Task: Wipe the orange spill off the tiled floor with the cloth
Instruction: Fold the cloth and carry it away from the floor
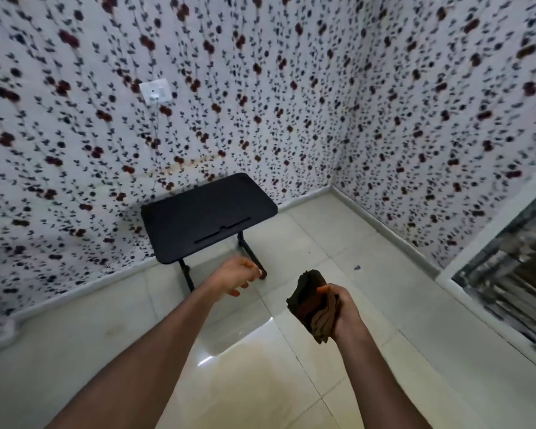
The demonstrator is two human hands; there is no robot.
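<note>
Head view, nearest first: pale, glossy floor tiles run up from the bottom edge between the two forearms. A faint yellowish-orange tint lies across the tiles low in the middle, between the arms; this looks like the spill, though whether it is wet liquid, a thin smear left behind or only a reflection cannot be told.

Further up, the right hand is held above the floor with its fingers curled tight round a bunched brown cloth, which sticks out above and below the fist and touches no tile. The left hand reaches forward, fingers loosely spread and holding nothing.

Beyond it stands a small black folding table on thin legs, and a small dark speck lies on the floor to its right. Flowered wallpaper covers the corner walls behind, with a white socket high on the left.

My reading: the wiping is either not begun or only part done. The cloth is in hand but off the ground, and the tinted patch is there to be rubbed away.
</note>
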